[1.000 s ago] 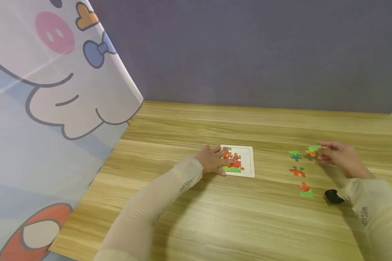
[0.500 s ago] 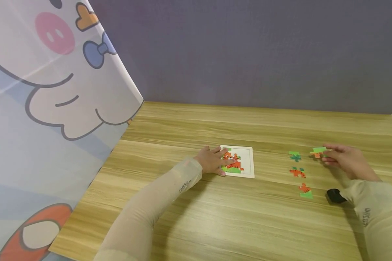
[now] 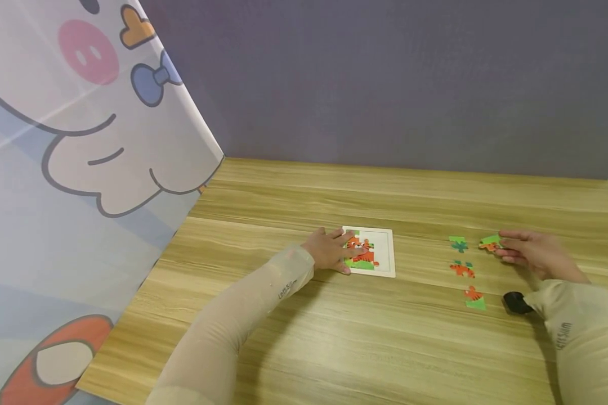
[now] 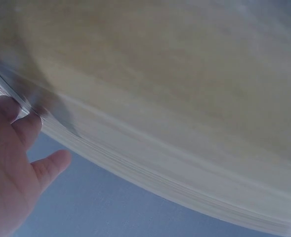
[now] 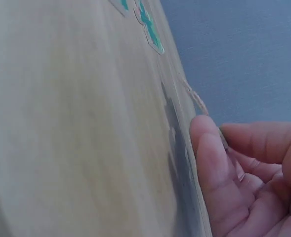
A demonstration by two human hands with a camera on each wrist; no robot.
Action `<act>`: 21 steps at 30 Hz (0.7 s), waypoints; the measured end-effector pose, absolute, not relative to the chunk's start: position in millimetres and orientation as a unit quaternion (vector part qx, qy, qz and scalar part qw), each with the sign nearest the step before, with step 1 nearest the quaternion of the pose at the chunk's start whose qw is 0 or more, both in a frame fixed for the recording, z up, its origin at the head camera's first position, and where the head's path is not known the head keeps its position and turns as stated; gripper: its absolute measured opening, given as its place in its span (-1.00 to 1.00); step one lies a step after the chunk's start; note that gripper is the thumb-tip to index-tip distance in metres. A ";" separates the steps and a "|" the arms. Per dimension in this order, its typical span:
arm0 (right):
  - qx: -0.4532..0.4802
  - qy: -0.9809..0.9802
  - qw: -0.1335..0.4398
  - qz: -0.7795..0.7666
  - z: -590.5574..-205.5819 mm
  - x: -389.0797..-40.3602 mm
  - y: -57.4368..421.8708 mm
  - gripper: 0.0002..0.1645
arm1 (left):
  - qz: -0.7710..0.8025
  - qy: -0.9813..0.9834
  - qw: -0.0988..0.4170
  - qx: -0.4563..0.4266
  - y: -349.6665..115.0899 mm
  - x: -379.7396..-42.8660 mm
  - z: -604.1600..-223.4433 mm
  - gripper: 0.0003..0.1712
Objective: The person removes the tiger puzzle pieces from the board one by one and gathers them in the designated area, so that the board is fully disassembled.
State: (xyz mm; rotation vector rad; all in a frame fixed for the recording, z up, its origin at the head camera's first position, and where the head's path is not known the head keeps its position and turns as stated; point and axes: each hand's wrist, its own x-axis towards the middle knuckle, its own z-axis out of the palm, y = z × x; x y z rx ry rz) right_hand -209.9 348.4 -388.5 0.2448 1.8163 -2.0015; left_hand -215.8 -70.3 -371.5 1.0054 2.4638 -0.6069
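Observation:
My left hand [image 3: 328, 250] lies spread over the left side of a white-bordered puzzle board [image 3: 389, 253]; its fingers are straight and touch the board. Part of an orange tiger picture on green shows in the board, partly covered by those fingers. Between thumb and fingers my right hand [image 3: 537, 252] pinches a green and orange puzzle piece [image 3: 489, 243]. In the right wrist view that piece [image 5: 197, 98] appears edge-on, just above the table with a shadow beside it. Left of this hand lie a green piece [image 3: 458, 243], an orange tiger piece [image 3: 463, 270] and an orange-green piece [image 3: 474, 298].
The wooden table [image 3: 385, 349] meets a grey panel [image 3: 385, 84] at the back. A cartoon-printed cloth [image 3: 132, 152] hangs along the left side. Something black [image 3: 517, 302] sits at the right wrist.
The right hand first drew back slightly to the right with its pinched piece, away from the loose ones, then tilted it. The left hand stays on the board.

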 end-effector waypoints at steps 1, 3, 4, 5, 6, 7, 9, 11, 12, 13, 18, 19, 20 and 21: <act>0.087 0.656 0.215 -0.718 -388.9 -209.9 348.4 -0.52 | -0.216 0.884 0.205 0.360 -70.4 -215.9 -371.6 -0.17; 0.090 0.660 0.217 -0.713 -388.8 -209.3 348.1 -0.54 | -0.211 0.885 0.206 0.359 -70.5 -216.0 -371.6 -0.17; 0.091 0.662 0.218 -0.712 -388.8 -209.1 347.9 -0.54 | -0.209 0.886 0.208 0.359 -70.6 -216.1 -371.5 -0.17; 0.093 0.662 0.220 -0.711 -388.7 -208.8 347.5 -0.54 | -0.208 0.886 0.208 0.359 -70.6 -216.1 -371.5 -0.17; 0.095 0.664 0.220 -0.708 -388.6 -208.4 347.1 -0.54 | -0.207 0.886 0.208 0.359 -70.7 -215.9 -371.2 -0.17; 0.098 0.666 0.220 -0.706 -388.5 -208.2 346.6 -0.53 | -0.208 0.886 0.209 0.359 -70.7 -215.9 -371.0 -0.17; 0.109 0.667 0.218 -0.704 -387.9 -207.4 345.7 -0.53 | -0.209 0.885 0.209 0.360 -70.7 -215.5 -370.4 -0.17; 0.117 0.670 0.216 -0.700 -387.6 -206.8 345.1 -0.52 | -0.212 0.884 0.208 0.362 -70.6 -215.5 -369.8 -0.16; 0.120 0.671 0.216 -0.699 -387.4 -206.6 345.0 -0.52 | -0.212 0.884 0.207 0.362 -70.6 -215.5 -369.6 -0.16; 0.122 0.671 0.216 -0.699 -387.0 -206.5 345.0 -0.53 | -0.213 0.884 0.205 0.363 -70.6 -215.6 -369.7 -0.16; 0.126 0.681 0.221 -0.686 -386.1 -207.9 346.1 -0.54 | -0.201 0.886 0.211 0.360 -71.1 -215.7 -369.9 -0.16; 0.126 0.688 0.223 -0.679 -385.9 -208.4 346.3 -0.54 | -0.197 0.887 0.214 0.359 -71.2 -215.9 -370.1 -0.16; 0.125 0.692 0.225 -0.674 -385.8 -209.1 346.9 -0.54 | -0.193 0.888 0.216 0.357 -71.3 -216.1 -370.2 -0.17; 0.126 0.697 0.226 -0.668 -385.6 -209.7 347.1 -0.54 | -0.189 0.889 0.218 0.355 -71.5 -216.2 -370.5 -0.17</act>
